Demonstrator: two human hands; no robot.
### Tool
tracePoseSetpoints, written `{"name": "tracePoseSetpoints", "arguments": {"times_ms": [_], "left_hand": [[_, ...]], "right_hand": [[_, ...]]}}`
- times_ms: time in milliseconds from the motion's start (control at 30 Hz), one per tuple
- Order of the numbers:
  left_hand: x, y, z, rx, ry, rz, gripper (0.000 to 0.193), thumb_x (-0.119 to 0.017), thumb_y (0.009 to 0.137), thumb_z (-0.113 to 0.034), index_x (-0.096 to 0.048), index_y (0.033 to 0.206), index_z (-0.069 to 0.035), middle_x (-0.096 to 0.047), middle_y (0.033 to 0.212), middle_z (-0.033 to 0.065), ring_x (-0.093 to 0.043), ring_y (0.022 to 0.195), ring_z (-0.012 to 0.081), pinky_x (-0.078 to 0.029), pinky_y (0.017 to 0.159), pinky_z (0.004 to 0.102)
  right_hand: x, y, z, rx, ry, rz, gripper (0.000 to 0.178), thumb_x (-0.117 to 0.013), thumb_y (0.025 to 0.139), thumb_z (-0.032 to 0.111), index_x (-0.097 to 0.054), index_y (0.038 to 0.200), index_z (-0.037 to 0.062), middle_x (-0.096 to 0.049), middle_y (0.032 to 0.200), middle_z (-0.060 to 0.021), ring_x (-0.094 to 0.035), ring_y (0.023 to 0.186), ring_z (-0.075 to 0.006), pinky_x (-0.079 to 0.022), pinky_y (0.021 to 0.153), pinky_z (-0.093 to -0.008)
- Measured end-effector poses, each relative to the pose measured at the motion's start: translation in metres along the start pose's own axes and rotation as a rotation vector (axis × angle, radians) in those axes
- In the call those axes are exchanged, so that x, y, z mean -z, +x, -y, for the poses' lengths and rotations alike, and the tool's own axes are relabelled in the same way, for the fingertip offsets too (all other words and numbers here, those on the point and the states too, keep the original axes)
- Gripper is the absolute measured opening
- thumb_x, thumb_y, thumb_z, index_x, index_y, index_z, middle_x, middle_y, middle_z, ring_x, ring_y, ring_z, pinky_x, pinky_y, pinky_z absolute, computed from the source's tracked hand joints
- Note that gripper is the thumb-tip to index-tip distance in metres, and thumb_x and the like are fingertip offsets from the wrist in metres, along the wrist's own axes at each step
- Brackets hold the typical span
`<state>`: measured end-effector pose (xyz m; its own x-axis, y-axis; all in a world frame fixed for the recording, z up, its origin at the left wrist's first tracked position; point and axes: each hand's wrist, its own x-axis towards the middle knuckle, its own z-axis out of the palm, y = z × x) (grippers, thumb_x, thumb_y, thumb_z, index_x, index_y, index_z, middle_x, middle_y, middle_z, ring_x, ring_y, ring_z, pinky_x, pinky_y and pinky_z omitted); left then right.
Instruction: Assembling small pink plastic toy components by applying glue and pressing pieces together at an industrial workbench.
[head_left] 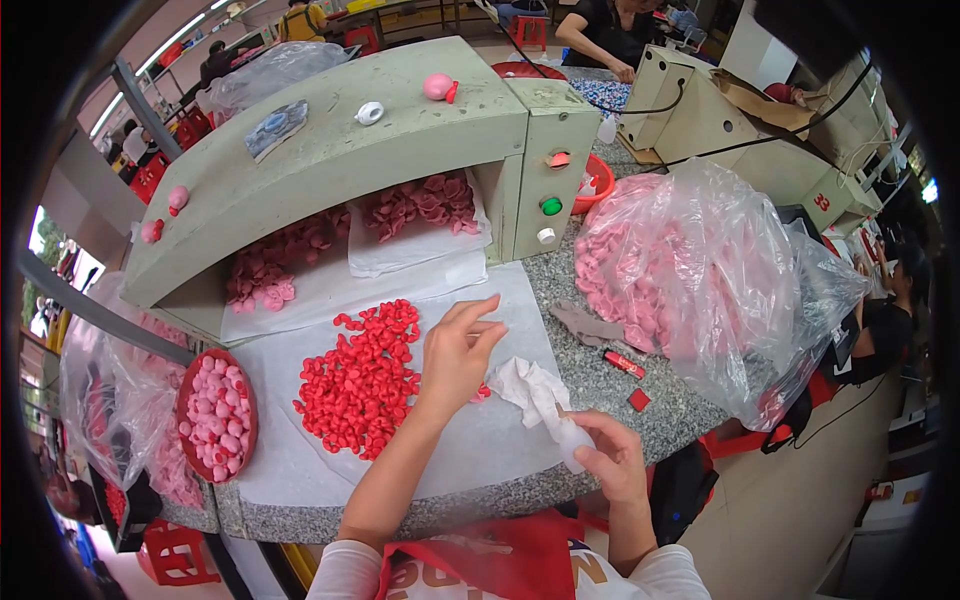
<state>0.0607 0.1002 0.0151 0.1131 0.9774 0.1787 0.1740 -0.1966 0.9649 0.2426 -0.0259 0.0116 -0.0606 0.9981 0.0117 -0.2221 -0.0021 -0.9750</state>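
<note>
My right hand (615,460) is closed around a small translucent white squeeze bottle (572,442) with a thin, brownish tip, near the front edge of the table. A crumpled white cloth (527,388) lies just beyond the bottle tip. My left hand (455,352) hovers over the white sheet (500,460), its fingers stretched out and apart, with nothing visible in them. Left of that wrist spreads a heap of small glossy red pieces (355,390). A small pink piece (482,393) shows between the left wrist and the cloth.
A pale green arched machine (400,125) holds pink pieces (425,205) inside. At left sits a red bowl (181,440) of pink round parts. Rightward are a large clear bag (700,280) of pink pieces, a grey cloth (588,325) and a red-black tube (623,363). A person (610,35) works behind.
</note>
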Motion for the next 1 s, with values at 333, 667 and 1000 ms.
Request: {"name": "tracePoseSetpoints", "arguments": {"times_ms": [333,667,1000], "left_hand": [[-0.001,-0.079,0.059,-0.239,0.849,0.028,0.035,-0.063,0.069,-0.012,-0.055,0.101,0.000,-0.053,0.101,0.0143,-0.054,0.087,0.0303,-0.046,0.072,0.0354],[0.025,-0.084,0.038,0.431,-0.607,0.091,0.037,-0.057,0.074,0.004,-0.049,0.110,-0.001,-0.053,0.106,0.0112,-0.057,0.092,0.0229,-0.047,0.079,0.0305],[0.058,-0.110,-0.002,0.387,-0.888,0.089,0.047,-0.058,0.077,-0.002,-0.041,0.121,0.001,-0.051,0.111,0.0147,-0.054,0.100,0.0291,-0.045,0.083,0.0286]], "right_hand": [[-0.007,0.012,-0.002,-0.054,0.105,0.080,0.038,-0.055,0.074,-0.002,-0.048,0.111,-0.0070,-0.054,0.103,-0.0119,-0.050,0.099,-0.0169,-0.037,0.085,-0.0278],[-0.009,0.011,-0.015,-0.107,0.147,0.071,0.033,-0.055,0.076,0.000,-0.050,0.108,-0.0058,-0.056,0.097,-0.0110,-0.054,0.086,-0.0143,-0.042,0.074,-0.0253],[-0.036,0.015,-0.005,-0.143,0.096,0.054,0.035,-0.056,0.072,0.012,-0.051,0.102,-0.0060,-0.059,0.083,-0.0125,-0.058,0.061,-0.0172,-0.046,0.053,-0.0259]]}}
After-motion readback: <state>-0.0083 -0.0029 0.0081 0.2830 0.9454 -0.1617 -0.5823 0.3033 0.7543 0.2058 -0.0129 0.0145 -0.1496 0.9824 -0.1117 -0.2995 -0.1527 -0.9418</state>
